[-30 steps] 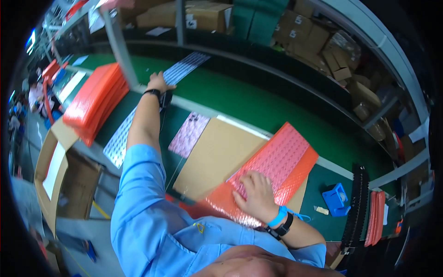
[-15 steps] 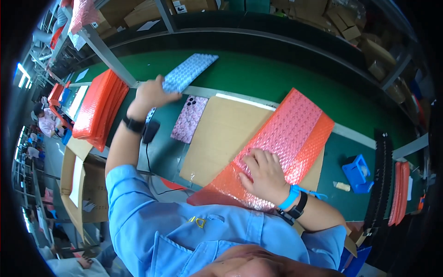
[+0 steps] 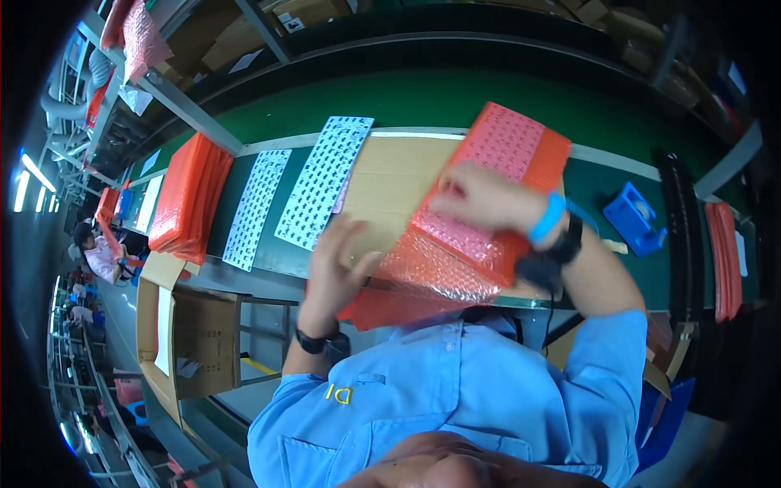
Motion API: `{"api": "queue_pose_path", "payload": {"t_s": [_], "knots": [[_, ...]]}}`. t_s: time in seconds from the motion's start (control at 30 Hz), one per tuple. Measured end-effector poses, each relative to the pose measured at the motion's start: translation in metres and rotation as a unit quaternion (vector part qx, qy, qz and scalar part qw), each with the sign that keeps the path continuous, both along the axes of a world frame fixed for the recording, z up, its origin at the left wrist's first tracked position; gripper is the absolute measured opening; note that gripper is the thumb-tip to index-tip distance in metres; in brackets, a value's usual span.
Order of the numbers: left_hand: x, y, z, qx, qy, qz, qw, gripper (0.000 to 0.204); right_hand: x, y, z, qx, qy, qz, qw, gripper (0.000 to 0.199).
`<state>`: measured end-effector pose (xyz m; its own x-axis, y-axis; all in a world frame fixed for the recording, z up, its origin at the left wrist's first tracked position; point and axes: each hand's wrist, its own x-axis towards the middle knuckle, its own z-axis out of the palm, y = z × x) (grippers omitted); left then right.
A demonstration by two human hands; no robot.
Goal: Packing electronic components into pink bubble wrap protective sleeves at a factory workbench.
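Note:
My left hand has its fingers spread and holds nothing. It hovers beside the near edge of a pale blue patterned sheet and the left side of a red bubble-wrap bag. A pink edge peeks out from under that sheet. Further left lies a second blue patterned sheet. My right hand, a little blurred, is over the bag with its fingers curled; anything inside them is hidden. Under both sits a brown cardboard sheet. The bag's upper part covers a pink patterned layer.
A stack of red bubble bags stands at the left, above an open carton. At the right are a blue tape dispenser, a black slotted rail and more red bags. Another person is far left.
My left hand has let go of the blue sheet, now lying over the pink one, and moved right towards the bag. My right hand has lifted from its flat rest and curled.

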<state>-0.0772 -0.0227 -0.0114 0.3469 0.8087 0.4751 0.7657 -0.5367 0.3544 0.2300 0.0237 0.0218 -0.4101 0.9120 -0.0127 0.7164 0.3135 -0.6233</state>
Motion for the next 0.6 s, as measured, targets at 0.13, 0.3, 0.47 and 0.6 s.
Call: {"api": "queue_pose_path", "payload": {"t_s": [0.13, 0.3, 0.47, 0.6], "knots": [[0.060, -0.001, 0.000, -0.064, -0.095, -0.089, 0.989, 0.049, 0.065, 0.091, 0.010, 0.102, -0.196, -0.273, 0.936, 0.047], [0.079, 0.025, -0.030, -0.106, -0.079, -0.056, 0.990, 0.043, 0.129, 0.147, -0.036, 0.009, -0.160, -0.333, 0.929, 0.057], [0.077, 0.021, -0.030, -0.081, -0.055, -0.075, 0.992, 0.038, 0.123, 0.120, 0.019, -0.033, -0.021, -0.310, 0.950, 0.066], [0.060, 0.029, -0.056, -0.129, -0.131, -0.170, 0.968, 0.032, 0.094, 0.037, 0.119, 0.175, -0.027, -0.263, 0.948, 0.052]]}}
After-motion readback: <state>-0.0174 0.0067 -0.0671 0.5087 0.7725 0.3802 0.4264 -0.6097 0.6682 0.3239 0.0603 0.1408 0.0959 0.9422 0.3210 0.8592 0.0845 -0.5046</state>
